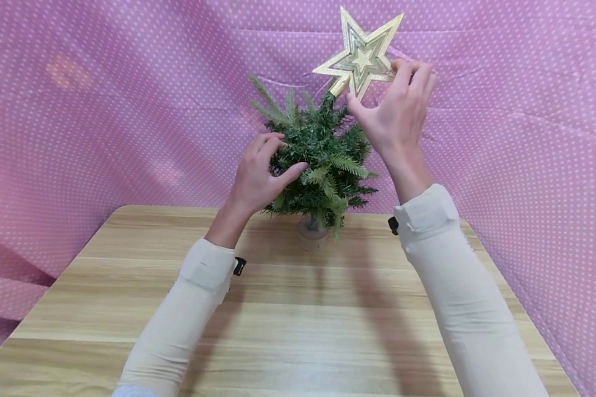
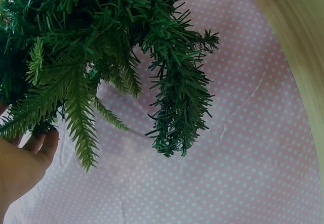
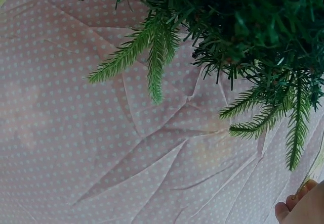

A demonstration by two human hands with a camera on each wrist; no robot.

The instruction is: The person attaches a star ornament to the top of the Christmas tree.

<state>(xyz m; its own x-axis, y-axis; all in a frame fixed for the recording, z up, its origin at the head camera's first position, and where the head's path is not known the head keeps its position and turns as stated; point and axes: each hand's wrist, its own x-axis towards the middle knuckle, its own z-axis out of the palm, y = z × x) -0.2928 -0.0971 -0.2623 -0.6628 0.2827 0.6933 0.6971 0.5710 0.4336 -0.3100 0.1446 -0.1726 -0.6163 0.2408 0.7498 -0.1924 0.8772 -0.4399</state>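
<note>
A small artificial Christmas tree (image 1: pixel 323 149) stands on the table, its tip leaning slightly right. At that tip is a gold star tree topper (image 1: pixel 361 58), tilted, its gold tube (image 1: pixel 340 86) right at the top sprig. My right hand (image 1: pixel 402 105) holds the star by its right and lower points, thumb below and fingers above. On the tree's left side, my left hand (image 1: pixel 260 171) grips the foliage, thumb in front and fingertips partly hidden among the needles. Green branches (image 2: pixel 177 92) fill much of the left wrist view, and also the upper part of the right wrist view.
The tree's round pale base (image 1: pixel 313 227) rests near the far edge of the wood-grain table (image 1: pixel 288 320). A pink curtain with white dots (image 1: pixel 154 110) hangs behind and along both sides, close beyond the star.
</note>
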